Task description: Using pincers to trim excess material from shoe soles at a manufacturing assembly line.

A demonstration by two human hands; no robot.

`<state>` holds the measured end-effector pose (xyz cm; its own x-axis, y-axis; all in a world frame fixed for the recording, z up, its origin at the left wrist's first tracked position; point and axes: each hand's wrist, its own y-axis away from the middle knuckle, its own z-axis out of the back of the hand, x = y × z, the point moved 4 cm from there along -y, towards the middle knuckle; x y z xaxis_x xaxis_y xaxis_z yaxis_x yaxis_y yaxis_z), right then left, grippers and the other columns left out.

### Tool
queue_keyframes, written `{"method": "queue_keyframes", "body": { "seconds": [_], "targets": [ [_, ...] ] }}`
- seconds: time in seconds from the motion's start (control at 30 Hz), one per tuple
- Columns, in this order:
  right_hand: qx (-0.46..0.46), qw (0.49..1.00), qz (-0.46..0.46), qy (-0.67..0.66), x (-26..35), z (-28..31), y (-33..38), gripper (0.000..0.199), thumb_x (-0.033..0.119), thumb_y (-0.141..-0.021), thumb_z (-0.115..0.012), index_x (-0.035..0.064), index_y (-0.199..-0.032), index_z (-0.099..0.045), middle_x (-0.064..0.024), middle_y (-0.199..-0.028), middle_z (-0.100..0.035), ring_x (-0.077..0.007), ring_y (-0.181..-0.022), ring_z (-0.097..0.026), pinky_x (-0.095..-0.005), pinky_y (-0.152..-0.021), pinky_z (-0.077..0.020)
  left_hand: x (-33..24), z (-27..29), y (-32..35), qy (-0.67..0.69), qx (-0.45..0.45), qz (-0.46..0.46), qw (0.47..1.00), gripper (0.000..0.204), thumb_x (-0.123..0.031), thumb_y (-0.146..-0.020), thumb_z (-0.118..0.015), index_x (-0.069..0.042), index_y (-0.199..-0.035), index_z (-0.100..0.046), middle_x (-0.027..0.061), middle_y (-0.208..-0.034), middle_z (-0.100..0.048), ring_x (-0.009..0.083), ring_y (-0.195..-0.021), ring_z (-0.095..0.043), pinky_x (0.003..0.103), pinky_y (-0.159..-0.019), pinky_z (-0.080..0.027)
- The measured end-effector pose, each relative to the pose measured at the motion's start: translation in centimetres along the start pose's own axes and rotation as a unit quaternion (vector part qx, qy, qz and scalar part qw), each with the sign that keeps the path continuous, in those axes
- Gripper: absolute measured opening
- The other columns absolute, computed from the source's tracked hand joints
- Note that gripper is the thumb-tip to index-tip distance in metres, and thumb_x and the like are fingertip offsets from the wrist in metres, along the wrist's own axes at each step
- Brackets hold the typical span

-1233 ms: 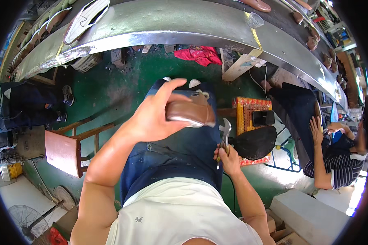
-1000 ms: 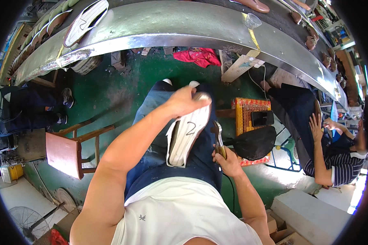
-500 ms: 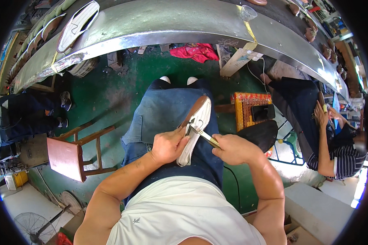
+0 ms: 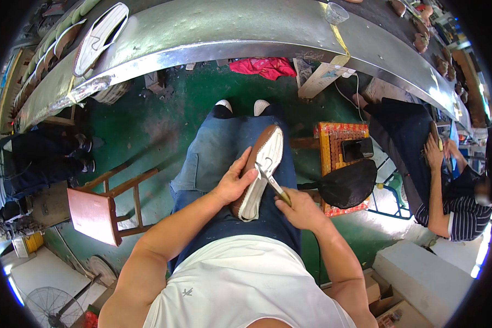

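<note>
Since a moment ago you've tipped the shoe (image 4: 259, 169) flatter along your right thigh, pale sole up. Your left hand (image 4: 233, 183) clamps its brown side; your right hand (image 4: 298, 210) is closed around a metal tool (image 4: 272, 181) (tip touching the sole). Beyond your knees runs the long steel table (image 4: 213, 27), a wooden stool (image 4: 101, 208) to your left.

A shoe (image 4: 259, 172) rests sole-up on the person's lap, steadied by the left hand (image 4: 234, 183). The right hand (image 4: 300, 210) presses a metal tool (image 4: 272, 183) against its white sole. A wooden stool (image 4: 101, 205) stands nearby.
</note>
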<state>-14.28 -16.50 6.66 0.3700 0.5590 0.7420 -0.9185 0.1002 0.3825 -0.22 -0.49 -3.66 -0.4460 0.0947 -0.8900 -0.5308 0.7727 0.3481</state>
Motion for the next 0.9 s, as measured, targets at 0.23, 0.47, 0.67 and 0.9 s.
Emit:
{"method": "queue_keyframes", "body": {
  "seconds": [0.23, 0.47, 0.67, 0.9],
  "targets": [
    [0.153, 0.936, -0.207, -0.238, 1.2, 2.6, -2.5, 0.020, 0.016, -0.099, -0.061, -0.0037, -0.102, -0.058, -0.0157, -0.092, -0.066, -0.0222, -0.072, -0.066, -0.0364, -0.062, -0.0550, -0.6, -0.6, 0.3, -0.146, -0.086, -0.034, 0.985, 0.074, -0.025, -0.100, -0.063, -0.013, -0.162, -0.026, 0.0232, -0.148, -0.048, 0.0333, -0.140, -0.043, 0.040, -0.118, -0.032],
    [0.071, 0.900, -0.200, -0.382, -0.6, -2.7, -2.3, 0.023, 0.020, -0.100, -0.060, -0.0024, -0.105, -0.060, -0.0111, -0.077, -0.067, -0.0215, -0.065, -0.066, -0.0362, -0.060, -0.0532, -3.6, -1.6, 1.0, -0.168, -0.064, -0.112, 0.977, 0.066, -0.012, -0.102, -0.057, -0.006, -0.161, -0.026, 0.0253, -0.155, -0.042, 0.0322, -0.144, -0.043, 0.036, -0.117, -0.034],
    [-0.142, 0.973, -0.096, -0.154, -0.2, -6.5, -1.5, 0.028, 0.023, -0.100, -0.061, -0.0040, -0.108, -0.058, -0.0189, -0.080, -0.069, -0.0353, -0.076, -0.070, -0.0446, -0.072, -0.0533, -4.5, -1.9, 1.0, -0.330, -0.042, -0.218, 0.917, 0.065, -0.005, -0.100, -0.051, -0.007, -0.160, -0.028, 0.0282, -0.156, -0.038, 0.0414, -0.144, -0.041, 0.038, -0.117, -0.036],
    [0.035, 0.795, -0.209, -0.569, -3.9, -6.0, 0.4, 0.030, 0.028, -0.104, -0.058, -0.0011, -0.111, -0.061, -0.0087, -0.088, -0.066, -0.0189, -0.074, -0.067, -0.0277, -0.051, -0.0469, -6.1, -2.6, 1.2, -0.415, 0.004, -0.206, 0.886, 0.054, -0.011, -0.101, -0.049, -0.016, -0.154, -0.042, 0.0241, -0.150, -0.044, 0.0449, -0.126, -0.055, 0.043, -0.104, -0.050]
  ]
}}
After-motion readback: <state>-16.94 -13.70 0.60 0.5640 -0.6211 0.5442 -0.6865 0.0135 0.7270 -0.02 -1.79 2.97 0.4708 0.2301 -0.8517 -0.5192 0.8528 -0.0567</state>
